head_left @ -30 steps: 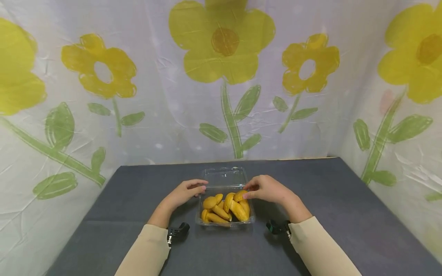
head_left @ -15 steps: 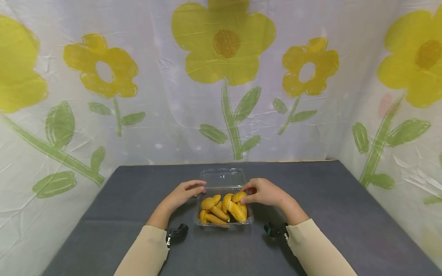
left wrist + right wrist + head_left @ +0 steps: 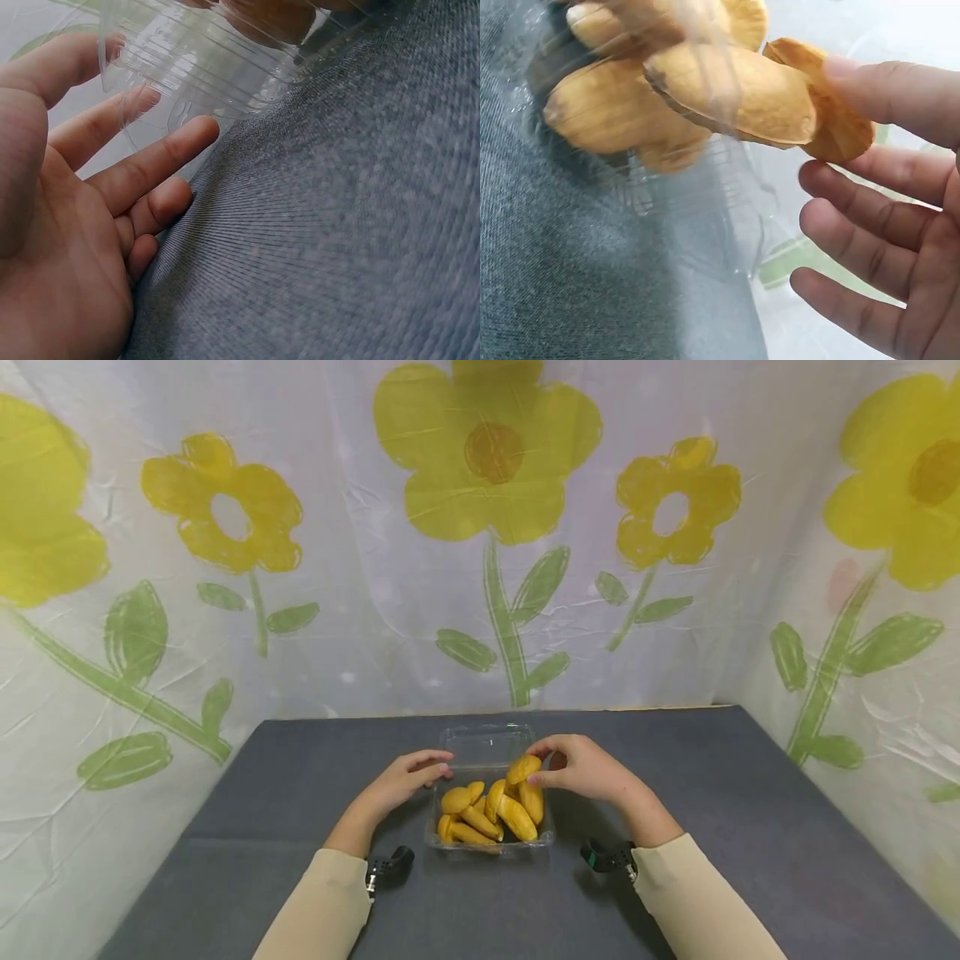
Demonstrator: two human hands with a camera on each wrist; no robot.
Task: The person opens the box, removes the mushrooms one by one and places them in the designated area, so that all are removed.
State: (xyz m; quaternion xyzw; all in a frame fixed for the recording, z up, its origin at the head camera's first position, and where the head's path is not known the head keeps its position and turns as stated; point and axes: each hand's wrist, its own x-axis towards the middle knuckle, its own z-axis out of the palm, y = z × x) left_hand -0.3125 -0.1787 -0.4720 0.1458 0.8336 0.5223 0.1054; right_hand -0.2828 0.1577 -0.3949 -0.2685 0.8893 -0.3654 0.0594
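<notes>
A clear plastic clamshell box [image 3: 551, 837] with yellow-brown mushrooms stands in front of me. My right hand [image 3: 583, 768] pinches the cap of one mushroom [image 3: 523, 767] between thumb and forefinger at the box's right back corner. In the right wrist view, that mushroom's stem [image 3: 735, 94] slants down into the box, while the other three fingers stay off it. At the opposite side, my left hand [image 3: 401, 783] has loosely bent fingers at the box's left rim. The left wrist view shows its fingertips [image 3: 139, 101] against the clear plastic wall [image 3: 225, 67].
The box's clear lid [image 3: 487, 747] lies folded back behind it. Several more mushrooms [image 3: 468, 814] fill the left and middle of the box. A dark grey cloth [image 3: 480, 910] covers the table, and a flower-printed curtain [image 3: 360, 635] hangs around its back and sides.
The right hand has raised the pinched mushroom, so its cap now stands higher over the others and its stem shows. The left hand stays at the box's left rim.
</notes>
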